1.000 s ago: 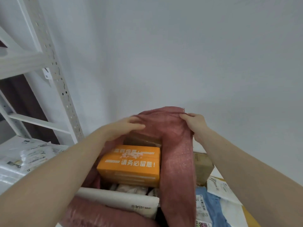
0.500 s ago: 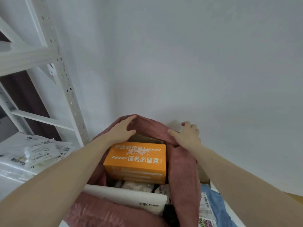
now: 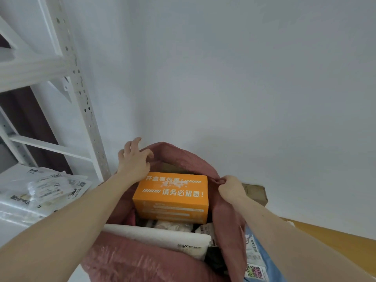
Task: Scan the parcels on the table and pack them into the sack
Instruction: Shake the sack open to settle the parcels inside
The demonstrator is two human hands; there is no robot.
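A dull red woven sack stands open below me, full of parcels. An orange box with white lettering lies on top inside it. Below the box a white padded mailer and smaller wrapped parcels show. My left hand is at the sack's far left rim with fingers spread and loosely bent, touching the fabric. My right hand pinches a bunched fold of the right rim.
White metal shelving stands at the left, with several white labelled mailers piled on a surface beneath it. A brown cardboard box sits behind the sack on the wooden table. A blue mailer lies at the sack's right.
My left hand has lifted to the sack's far left rim and spread its fingers. My right hand has come down the right side and gathered the rim fabric into a pinch.
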